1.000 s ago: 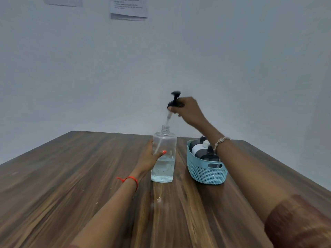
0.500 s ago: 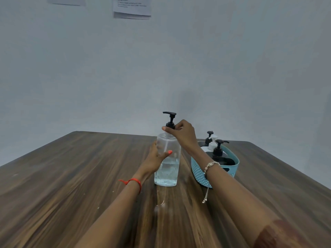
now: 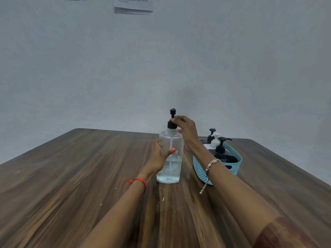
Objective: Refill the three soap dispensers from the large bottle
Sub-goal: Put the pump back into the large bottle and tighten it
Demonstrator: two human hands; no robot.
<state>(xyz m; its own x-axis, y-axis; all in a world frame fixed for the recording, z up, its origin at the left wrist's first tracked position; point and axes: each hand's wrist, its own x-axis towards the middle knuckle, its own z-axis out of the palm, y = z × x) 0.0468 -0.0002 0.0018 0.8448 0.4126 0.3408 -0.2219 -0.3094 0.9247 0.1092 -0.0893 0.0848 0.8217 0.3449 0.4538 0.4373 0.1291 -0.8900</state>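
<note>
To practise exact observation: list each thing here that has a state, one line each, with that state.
Large bottle: upright, roughly half full of clear liquid.
Pump: on the bottle's neck; tightness cannot be told.
Left hand: grips the bottle's side.
Right hand: pinches the pump's collar.
Three dispensers: upright in the basket, pumps on.
Basket: standing on the table.

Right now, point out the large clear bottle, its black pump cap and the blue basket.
large clear bottle (image 3: 170,174), head view, lower body where the liquid sits.
black pump cap (image 3: 171,124), head view, screw collar at the neck.
blue basket (image 3: 199,168), head view, woven front wall.
</note>
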